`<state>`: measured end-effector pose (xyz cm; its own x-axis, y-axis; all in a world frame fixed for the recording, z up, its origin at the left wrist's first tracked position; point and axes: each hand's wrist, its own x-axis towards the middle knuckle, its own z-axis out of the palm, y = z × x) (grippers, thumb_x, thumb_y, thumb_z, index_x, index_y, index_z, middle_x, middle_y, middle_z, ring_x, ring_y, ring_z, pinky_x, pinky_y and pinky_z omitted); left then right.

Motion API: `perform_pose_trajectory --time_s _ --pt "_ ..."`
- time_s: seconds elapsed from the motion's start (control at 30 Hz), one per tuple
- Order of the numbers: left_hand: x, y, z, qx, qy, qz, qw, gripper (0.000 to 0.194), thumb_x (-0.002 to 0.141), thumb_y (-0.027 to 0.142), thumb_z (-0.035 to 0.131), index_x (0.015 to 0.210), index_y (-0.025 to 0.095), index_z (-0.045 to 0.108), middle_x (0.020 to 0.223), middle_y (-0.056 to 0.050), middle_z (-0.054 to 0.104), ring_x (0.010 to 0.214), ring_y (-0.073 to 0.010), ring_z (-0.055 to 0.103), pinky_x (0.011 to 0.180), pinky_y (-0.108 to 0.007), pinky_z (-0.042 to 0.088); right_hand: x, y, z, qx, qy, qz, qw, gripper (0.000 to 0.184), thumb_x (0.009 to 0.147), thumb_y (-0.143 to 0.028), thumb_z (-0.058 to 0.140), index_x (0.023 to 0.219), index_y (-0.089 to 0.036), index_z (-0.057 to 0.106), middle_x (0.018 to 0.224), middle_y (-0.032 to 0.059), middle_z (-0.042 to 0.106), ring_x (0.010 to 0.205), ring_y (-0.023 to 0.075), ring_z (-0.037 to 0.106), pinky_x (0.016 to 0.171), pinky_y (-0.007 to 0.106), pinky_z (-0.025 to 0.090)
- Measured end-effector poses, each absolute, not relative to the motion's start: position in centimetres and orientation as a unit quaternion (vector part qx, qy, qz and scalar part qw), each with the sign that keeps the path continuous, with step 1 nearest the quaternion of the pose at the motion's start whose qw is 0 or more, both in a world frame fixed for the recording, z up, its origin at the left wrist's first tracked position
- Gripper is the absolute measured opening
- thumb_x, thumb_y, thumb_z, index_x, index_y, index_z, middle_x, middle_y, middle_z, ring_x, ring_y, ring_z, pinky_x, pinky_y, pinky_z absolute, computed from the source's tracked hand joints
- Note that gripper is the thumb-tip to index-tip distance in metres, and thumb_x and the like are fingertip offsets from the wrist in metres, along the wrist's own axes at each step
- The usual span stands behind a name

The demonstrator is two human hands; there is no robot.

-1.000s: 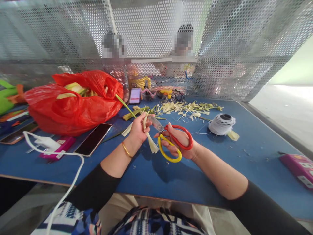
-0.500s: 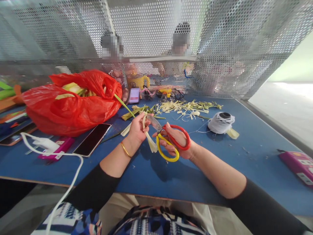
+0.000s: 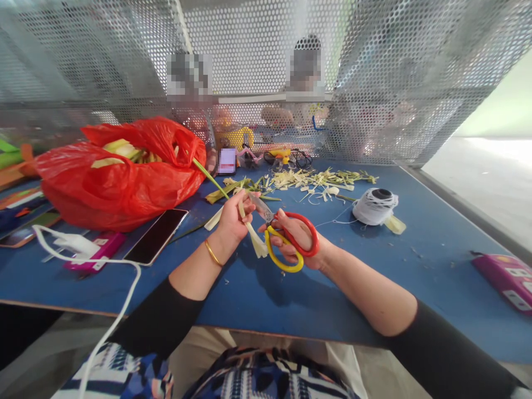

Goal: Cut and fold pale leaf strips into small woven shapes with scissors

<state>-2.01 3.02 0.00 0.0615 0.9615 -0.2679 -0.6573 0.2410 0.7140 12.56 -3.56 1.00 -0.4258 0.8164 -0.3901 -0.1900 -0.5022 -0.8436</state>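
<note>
My left hand (image 3: 233,217), with a gold bangle at the wrist, pinches a pale, flat plant strip (image 3: 256,242) whose wider end hangs down to the right. Scissors (image 3: 311,235) with one red and one yellow handle loop are in my right hand (image 3: 294,233), fingers through the loops. Their metal blades point up and left to the left fingertips, where the blade tips are partly hidden. A long green stalk (image 3: 210,176) runs from behind the left hand toward the red bag; I cannot tell whether the hand touches it.
A red plastic bag (image 3: 124,188) of plant pieces stands left, with a phone (image 3: 157,237) and a purple power strip (image 3: 95,252) before it. Trimmed pale strips (image 3: 307,180) lie behind my hands. White thread spool (image 3: 374,206) sits right. A perforated metal screen (image 3: 257,44) rises behind.
Both hands and the scissors stay almost in place. The pale tip that stuck up above my left fingers shows less now. The whole view has shifted very slightly.
</note>
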Motion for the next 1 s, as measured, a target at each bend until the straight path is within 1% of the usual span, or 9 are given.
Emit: perform_pose_trajectory --time_s 0.13,0.23,0.37,0.47,0.57,0.67,0.77,0.9,1.0 --pt "-2.1 3.2 0.0 0.202 0.373 0.574 0.7 0.015 0.09 0.02 0.058 0.077 0.012 0.059 0.064 0.0 0.066 0.034 -0.0007 0.047 0.028 -0.011 0.019 12.6 -3.5 0.9 -0.413 -0.381 0.759 0.329 0.049 0.098 -0.057 0.037 0.091 -0.014 0.059 0.053 -0.0076 0.044 0.031 0.0025 0.027 0.029 0.015 0.026" --pt "-2.2 3.3 0.0 0.189 0.377 0.572 0.704 0.016 0.091 0.015 0.055 0.075 0.013 0.057 0.064 0.0 0.065 0.035 -0.0007 0.047 0.028 -0.011 0.019 13.1 -3.1 0.6 -0.402 -0.421 0.728 0.363 0.051 0.092 -0.064 0.045 0.092 -0.015 0.06 0.054 -0.0081 0.044 0.032 0.0033 0.028 0.03 0.017 0.026" --pt "-2.0 3.1 0.0 0.195 0.418 0.546 0.7 0.016 0.087 0.003 0.054 0.074 0.012 0.059 0.062 -0.001 0.065 0.034 0.0004 0.044 0.028 -0.01 0.018 14.9 -1.6 0.2 -0.514 -0.525 0.548 0.399 0.05 0.087 -0.065 0.052 0.094 -0.017 0.06 0.056 -0.0049 0.049 0.037 0.0076 0.039 0.037 0.021 0.031" --pt "-1.4 2.6 -0.3 0.211 0.449 0.495 0.713 0.019 0.086 0.004 0.058 0.069 0.012 0.058 0.056 0.0 0.06 0.033 -0.0004 0.042 0.028 -0.009 0.017 16.8 -0.4 0.0 -0.675 -0.634 0.27 0.265 0.036 0.089 -0.052 0.056 0.093 -0.017 0.063 0.07 0.0063 0.064 0.061 0.0187 0.061 0.054 0.027 0.042" --pt "-0.8 1.9 -0.9 0.231 0.449 0.416 0.757 0.023 0.088 0.012 0.06 0.065 0.013 0.055 0.051 0.002 0.055 0.029 0.0 0.034 0.027 -0.01 0.016 18.2 0.4 -0.1 -0.736 -0.669 0.071 0.076 0.027 0.091 -0.035 0.051 0.102 -0.014 0.064 0.096 0.019 0.071 0.092 0.0318 0.068 0.07 0.034 0.046" --pt "-0.4 1.4 -1.2 0.268 0.396 0.373 0.795 0.008 0.085 0.005 0.061 0.086 0.013 0.061 0.066 -0.002 0.065 0.031 0.0009 0.032 0.028 -0.009 0.019 18.7 0.5 -0.1 -0.753 -0.656 0.046 0.002 0.032 0.092 -0.032 0.045 0.109 -0.012 0.063 0.107 0.0228 0.07 0.101 0.0342 0.067 0.074 0.036 0.047" --pt "-0.5 1.3 -0.9 0.264 0.362 0.407 0.796 0.022 0.087 0.001 0.054 0.102 0.017 0.06 0.086 -0.007 0.072 0.033 0.0012 0.036 0.029 -0.008 0.021 18.5 0.4 -0.2 -0.761 -0.648 0.037 0.0 0.036 0.093 -0.031 0.043 0.115 -0.009 0.062 0.107 0.0242 0.07 0.1 0.0334 0.068 0.074 0.036 0.048" --pt "-1.3 2.1 -0.1 0.224 0.4 0.445 0.769 0.014 0.093 0.007 0.046 0.089 0.012 0.059 0.077 -0.008 0.07 0.031 0.0009 0.034 0.027 -0.01 0.018 18.9 0.6 0.5 -0.751 -0.658 0.037 0.03 0.038 0.089 -0.033 0.049 0.116 -0.012 0.065 0.106 0.0215 0.071 0.098 0.0333 0.068 0.072 0.036 0.047" --pt "-2.3 2.8 0.4 0.203 0.409 0.469 0.756 0.022 0.095 0.008 0.043 0.078 0.011 0.056 0.063 -0.003 0.063 0.029 0.0007 0.035 0.026 -0.009 0.018 20.0 0.4 1.7 -0.679 -0.719 0.127 0.071 0.039 0.083 -0.034 0.059 0.116 -0.017 0.069 0.097 0.0123 0.074 0.087 0.0259 0.068 0.07 0.031 0.046"
